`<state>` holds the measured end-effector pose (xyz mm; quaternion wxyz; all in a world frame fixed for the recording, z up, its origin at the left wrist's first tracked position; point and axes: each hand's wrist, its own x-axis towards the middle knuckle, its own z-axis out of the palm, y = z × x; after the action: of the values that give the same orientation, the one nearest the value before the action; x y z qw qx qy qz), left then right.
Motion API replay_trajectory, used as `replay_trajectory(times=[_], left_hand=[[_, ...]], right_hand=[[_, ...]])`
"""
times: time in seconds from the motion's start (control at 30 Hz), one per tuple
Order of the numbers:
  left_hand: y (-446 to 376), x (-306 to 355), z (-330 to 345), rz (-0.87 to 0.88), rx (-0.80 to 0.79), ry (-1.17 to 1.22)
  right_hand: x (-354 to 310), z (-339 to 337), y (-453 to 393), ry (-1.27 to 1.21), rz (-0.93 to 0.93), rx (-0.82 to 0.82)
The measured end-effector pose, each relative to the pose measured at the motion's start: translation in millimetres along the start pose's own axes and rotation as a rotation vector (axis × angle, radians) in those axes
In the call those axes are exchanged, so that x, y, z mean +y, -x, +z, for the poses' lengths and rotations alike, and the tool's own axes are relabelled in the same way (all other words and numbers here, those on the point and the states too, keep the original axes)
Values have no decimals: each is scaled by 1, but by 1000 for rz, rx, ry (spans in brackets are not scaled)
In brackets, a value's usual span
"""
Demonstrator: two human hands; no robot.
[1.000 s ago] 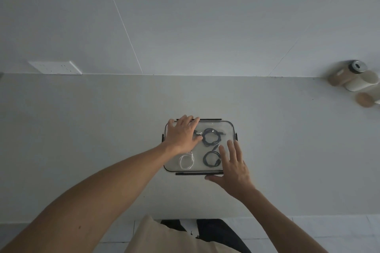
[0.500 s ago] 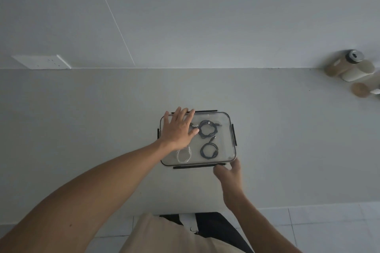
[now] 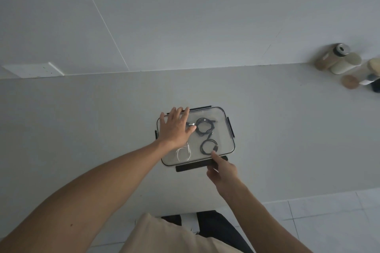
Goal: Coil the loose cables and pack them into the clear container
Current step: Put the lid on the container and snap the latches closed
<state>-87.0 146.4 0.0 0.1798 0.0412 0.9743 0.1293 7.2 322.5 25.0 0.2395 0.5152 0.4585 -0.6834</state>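
- Wall plate (image 3: 33,70) sits flat at upper left of the frame, well apart from the work.
- Left hand (image 3: 174,127), fingers straight and spread, presses flat on the lid of the clear container (image 3: 223,129) at frame centre, probably to pin it while a latch is worked.
- White cable (image 3: 183,153) and two dark coiled cables (image 3: 205,127) lie inside, under the lid; packing looks done.
- Right hand (image 3: 222,170) pinches the near black latch (image 3: 193,166) at its right end, thumb on the lid edge, seemingly to snap it closed.
- Jars (image 3: 339,61) stand at upper right, clear of the work.
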Motion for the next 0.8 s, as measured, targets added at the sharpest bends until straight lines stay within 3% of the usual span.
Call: replay_trajectory(times=[0.13,0.33,0.43,0.5,0.57,0.63,0.7,0.8], left_hand=[[1,1,2,3,18,-3],[-3,-2,-1,22,33,11],[-6,-4,-4,29,13,51],[-8,-4,-4,24,-3,64],[-10,-3,-4,22,-5,86],[-13,-3,-3,19,-2,93],[-18,-4,-2,23,-12,77],[-25,-5,0,22,-11,37]], right_hand=[[5,-1,0,41,-72,-2],[17,-22,4,113,-180,-191],[16,-32,-6,336,-240,-191],[13,-35,-14,611,-324,-37],[8,-39,-20,979,-525,177],[-1,-44,-28,1279,-878,299],[-13,-45,-34,1493,-1167,268],[-23,-45,-50,1646,-1319,150]])
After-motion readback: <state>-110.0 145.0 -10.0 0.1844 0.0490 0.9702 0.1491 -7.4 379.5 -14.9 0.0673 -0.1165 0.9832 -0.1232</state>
